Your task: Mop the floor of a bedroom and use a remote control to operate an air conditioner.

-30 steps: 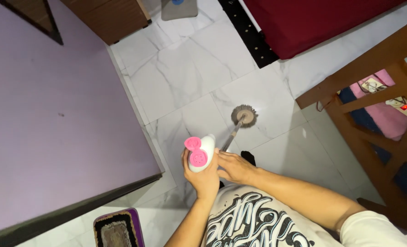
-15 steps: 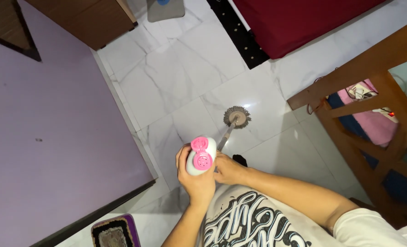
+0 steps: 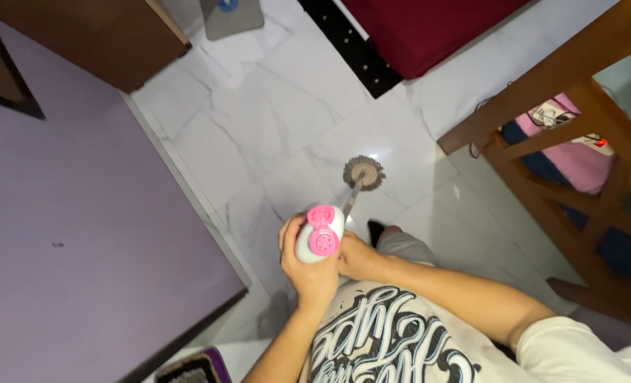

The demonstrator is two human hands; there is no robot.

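Observation:
My left hand (image 3: 308, 273) is wrapped around a white bottle with a pink flip cap (image 3: 320, 234), held upright above the floor with the cap open. My right hand (image 3: 358, 257) sits just to its right, closed around the top of a mop handle (image 3: 349, 200). The handle slants down and away to a round grey mop head (image 3: 363, 172) resting on the white marble floor (image 3: 258, 120). Both forearms come in from the bottom of the view, over my printed white shirt.
A lilac wall (image 3: 67, 213) fills the left. A brown cabinet (image 3: 95, 35) stands at the top left, a dark red bed (image 3: 429, 28) at the top, a wooden frame (image 3: 578, 142) with pink cloth on the right. A small rug (image 3: 195, 365) lies at the bottom.
The view has tilted and shifted, so things sit higher and more to the right. The bottle has risen slightly and turned more upright. My right hand has slid closer under the bottle.

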